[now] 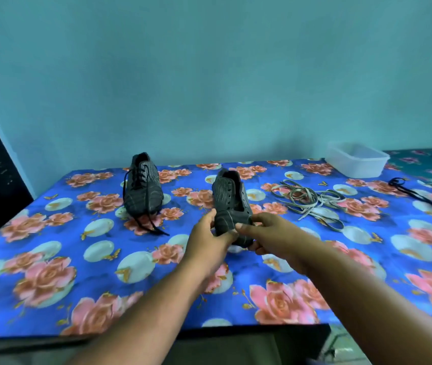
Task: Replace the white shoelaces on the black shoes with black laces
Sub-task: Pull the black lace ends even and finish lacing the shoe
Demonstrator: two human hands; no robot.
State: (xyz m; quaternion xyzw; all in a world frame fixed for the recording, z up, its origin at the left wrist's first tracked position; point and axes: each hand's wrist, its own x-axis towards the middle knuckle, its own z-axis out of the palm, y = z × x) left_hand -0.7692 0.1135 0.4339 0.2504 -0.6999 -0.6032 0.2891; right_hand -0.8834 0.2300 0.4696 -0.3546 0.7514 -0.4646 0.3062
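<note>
2 hands (207, 234) (267, 233) are clamped on the unlaced shoe's toe (232, 206), steadied mid-worktop (51, 259) for lacing | relaced shoe (143, 184) set aside, left | white laces (312, 200) discarded right | spare black lace (415, 193) kept near.

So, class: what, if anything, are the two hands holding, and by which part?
Both the left hand and right hand grip the unlaced black striped shoe at its toe end.

Table in blue rose-print cloth (51, 259) – laced shoe (143, 189), white laces (312, 200), black lace (420, 197), plastic tub (355, 163)
</note>
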